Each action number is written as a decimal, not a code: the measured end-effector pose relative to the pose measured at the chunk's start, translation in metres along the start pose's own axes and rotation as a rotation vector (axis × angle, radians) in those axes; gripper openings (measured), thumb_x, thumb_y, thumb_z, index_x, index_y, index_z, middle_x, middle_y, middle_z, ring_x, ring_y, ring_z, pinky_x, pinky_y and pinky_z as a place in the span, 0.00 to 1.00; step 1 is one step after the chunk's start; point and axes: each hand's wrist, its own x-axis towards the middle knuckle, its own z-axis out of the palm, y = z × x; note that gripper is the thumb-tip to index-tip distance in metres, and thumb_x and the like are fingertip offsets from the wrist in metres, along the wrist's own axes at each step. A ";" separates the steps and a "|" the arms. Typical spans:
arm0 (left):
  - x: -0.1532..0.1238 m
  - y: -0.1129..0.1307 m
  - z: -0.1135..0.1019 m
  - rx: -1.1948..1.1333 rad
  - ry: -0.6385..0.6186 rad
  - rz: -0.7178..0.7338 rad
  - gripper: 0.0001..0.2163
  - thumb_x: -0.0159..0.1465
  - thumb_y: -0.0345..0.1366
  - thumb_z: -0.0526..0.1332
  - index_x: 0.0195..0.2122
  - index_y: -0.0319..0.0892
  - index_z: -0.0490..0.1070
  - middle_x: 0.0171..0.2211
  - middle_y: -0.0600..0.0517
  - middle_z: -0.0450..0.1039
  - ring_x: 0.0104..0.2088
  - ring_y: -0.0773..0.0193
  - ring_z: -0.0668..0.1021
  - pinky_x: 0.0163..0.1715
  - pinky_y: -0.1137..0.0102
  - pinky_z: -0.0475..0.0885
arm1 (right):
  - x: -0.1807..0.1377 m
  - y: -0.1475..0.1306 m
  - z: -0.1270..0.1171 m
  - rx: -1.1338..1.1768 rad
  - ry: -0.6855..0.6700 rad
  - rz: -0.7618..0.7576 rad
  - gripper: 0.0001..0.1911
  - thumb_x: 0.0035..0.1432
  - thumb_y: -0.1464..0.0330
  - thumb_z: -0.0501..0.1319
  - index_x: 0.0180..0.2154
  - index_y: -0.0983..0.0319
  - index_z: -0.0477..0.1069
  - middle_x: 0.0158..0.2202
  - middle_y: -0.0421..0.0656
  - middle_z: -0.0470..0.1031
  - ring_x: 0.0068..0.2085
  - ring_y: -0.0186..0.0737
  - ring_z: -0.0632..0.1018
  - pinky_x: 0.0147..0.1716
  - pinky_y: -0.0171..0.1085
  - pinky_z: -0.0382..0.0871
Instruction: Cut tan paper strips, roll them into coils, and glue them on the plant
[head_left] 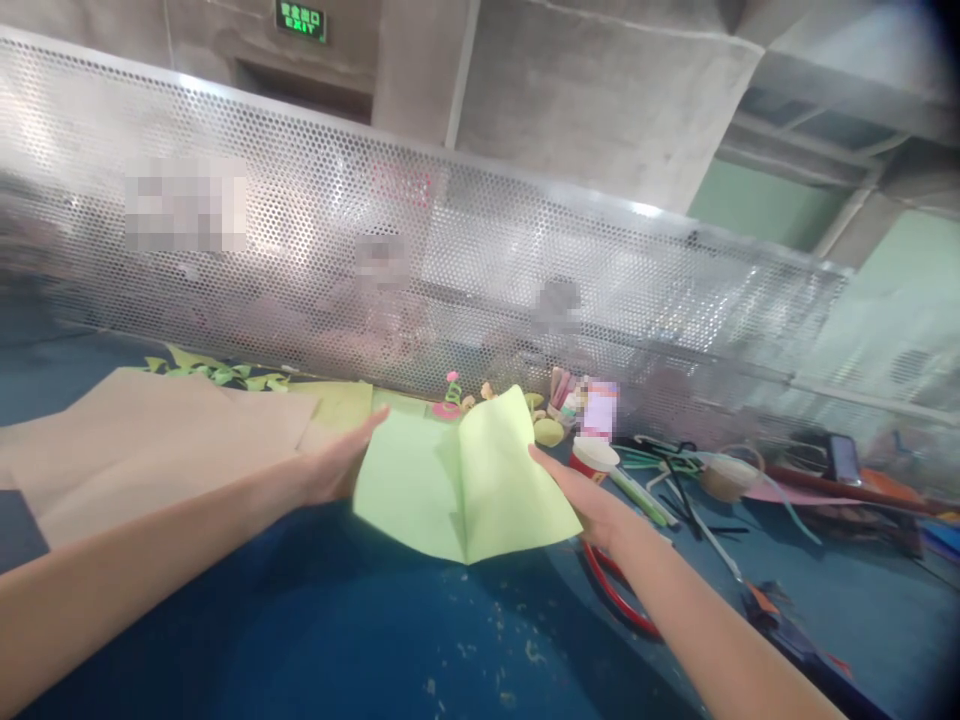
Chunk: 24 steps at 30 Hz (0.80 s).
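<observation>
A light green sheet of paper [499, 480] with a crease down its middle is held up above the blue table. On its left edge my left hand [341, 462] grips it, thumb upright and the other fingers hidden behind the paper. My right hand [581, 495] holds the right edge, its thumb on the front side and its remaining fingers mostly out of sight. The two halves of the sheet angle slightly toward each other along the crease.
Brown paper [165, 430] covers the table's left, with green scraps [217, 372] behind it. A paper cup [595, 458], red scissors handles [619, 595], pipe cleaners [675, 470] and a phone [844, 460] lie at right. A perforated metal screen [480, 255] bounds the back.
</observation>
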 end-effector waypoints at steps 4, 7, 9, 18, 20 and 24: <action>0.000 0.000 -0.001 0.160 0.114 0.007 0.21 0.47 0.48 0.65 0.40 0.40 0.74 0.40 0.43 0.77 0.43 0.48 0.76 0.42 0.62 0.70 | -0.010 -0.008 0.005 -0.049 -0.019 0.013 0.23 0.54 0.54 0.56 0.41 0.67 0.70 0.34 0.48 0.79 0.33 0.41 0.79 0.36 0.38 0.72; -0.001 -0.001 -0.006 0.267 0.174 0.071 0.24 0.43 0.42 0.69 0.41 0.39 0.72 0.40 0.42 0.76 0.42 0.47 0.76 0.41 0.61 0.71 | -0.014 -0.013 0.003 -0.227 0.006 -0.003 0.22 0.57 0.54 0.51 0.39 0.66 0.70 0.31 0.47 0.79 0.30 0.40 0.79 0.34 0.37 0.72; -0.003 -0.003 -0.009 0.320 0.201 0.115 0.24 0.42 0.42 0.69 0.41 0.39 0.72 0.41 0.42 0.76 0.42 0.47 0.76 0.41 0.61 0.71 | -0.013 -0.012 -0.001 -0.344 0.017 -0.019 0.21 0.58 0.56 0.48 0.38 0.66 0.70 0.30 0.47 0.79 0.29 0.40 0.79 0.34 0.38 0.72; -0.008 -0.018 -0.028 0.402 0.399 0.207 0.21 0.45 0.44 0.67 0.39 0.39 0.72 0.36 0.44 0.78 0.37 0.49 0.78 0.37 0.62 0.73 | -0.016 -0.016 -0.030 -0.870 0.188 -0.042 0.10 0.52 0.61 0.56 0.29 0.62 0.67 0.25 0.40 0.74 0.27 0.34 0.75 0.30 0.33 0.68; -0.006 -0.021 -0.032 0.404 0.416 0.217 0.21 0.46 0.45 0.66 0.40 0.39 0.72 0.36 0.44 0.78 0.37 0.48 0.78 0.36 0.62 0.74 | -0.023 -0.023 -0.044 -1.063 0.277 -0.010 0.11 0.47 0.63 0.61 0.20 0.62 0.64 0.17 0.38 0.70 0.21 0.33 0.71 0.25 0.33 0.65; -0.003 -0.023 -0.035 0.433 0.464 0.226 0.22 0.46 0.46 0.67 0.40 0.40 0.72 0.37 0.44 0.78 0.37 0.48 0.78 0.35 0.62 0.74 | -0.039 -0.026 -0.068 -1.374 0.363 0.113 0.11 0.37 0.67 0.65 0.14 0.62 0.63 0.11 0.37 0.64 0.18 0.36 0.69 0.21 0.35 0.59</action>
